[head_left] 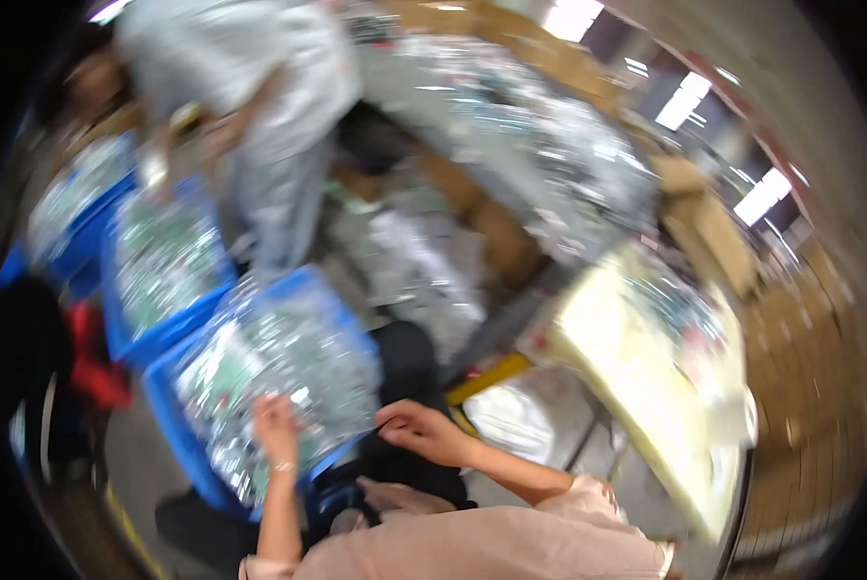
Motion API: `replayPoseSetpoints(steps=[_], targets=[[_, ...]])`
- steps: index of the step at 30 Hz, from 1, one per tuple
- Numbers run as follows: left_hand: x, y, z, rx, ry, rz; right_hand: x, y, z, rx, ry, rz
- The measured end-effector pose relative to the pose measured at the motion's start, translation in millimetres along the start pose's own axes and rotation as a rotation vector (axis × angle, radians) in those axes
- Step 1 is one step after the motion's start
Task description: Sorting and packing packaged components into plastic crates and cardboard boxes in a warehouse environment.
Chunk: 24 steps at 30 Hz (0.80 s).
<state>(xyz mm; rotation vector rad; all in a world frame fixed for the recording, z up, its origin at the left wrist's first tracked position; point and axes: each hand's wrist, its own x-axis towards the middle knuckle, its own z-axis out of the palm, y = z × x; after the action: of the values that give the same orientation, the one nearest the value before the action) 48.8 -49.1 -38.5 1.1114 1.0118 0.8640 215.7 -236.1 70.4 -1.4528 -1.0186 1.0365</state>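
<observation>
Pink sleeves [511, 541] fill the bottom of the view, and both forearms reach up from them to a blue bin [187, 445] heaped with clear plastic packets [279, 362]. That bin sits low and left of centre, tilted in the blurred picture. At its near edge the left hand [275, 427] lies on the packets, fingers bent down among them; whether it grips one cannot be told through the blur. Just beside the bin's right corner, the right hand [424, 430] is pinched shut on the edge of a clear packet or film. The hands are near each other but not touching. Beyond the bin to its upper left stands a second blue bin [162, 261], also full of packets, and behind that a person in pale grey clothing [259, 87]. Well to the right of the bin runs a pale yellow tabletop [636, 387], with brown cardboard boxes [714, 232] past it.
</observation>
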Motion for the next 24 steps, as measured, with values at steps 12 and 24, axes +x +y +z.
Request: replayPoseSetpoints(steps=[12, 24], targets=[[-30.8, 27.2, 36.1, -0.082, -0.207, 0.183, -163.6, -160.0, -372.9, -1.233, 1.175, -0.070], [-64.8, 46.2, -1.4, 0.654, -0.036, 0.455, -200.9, -94.3, -532.3, -1.995, 0.977, 1.079]])
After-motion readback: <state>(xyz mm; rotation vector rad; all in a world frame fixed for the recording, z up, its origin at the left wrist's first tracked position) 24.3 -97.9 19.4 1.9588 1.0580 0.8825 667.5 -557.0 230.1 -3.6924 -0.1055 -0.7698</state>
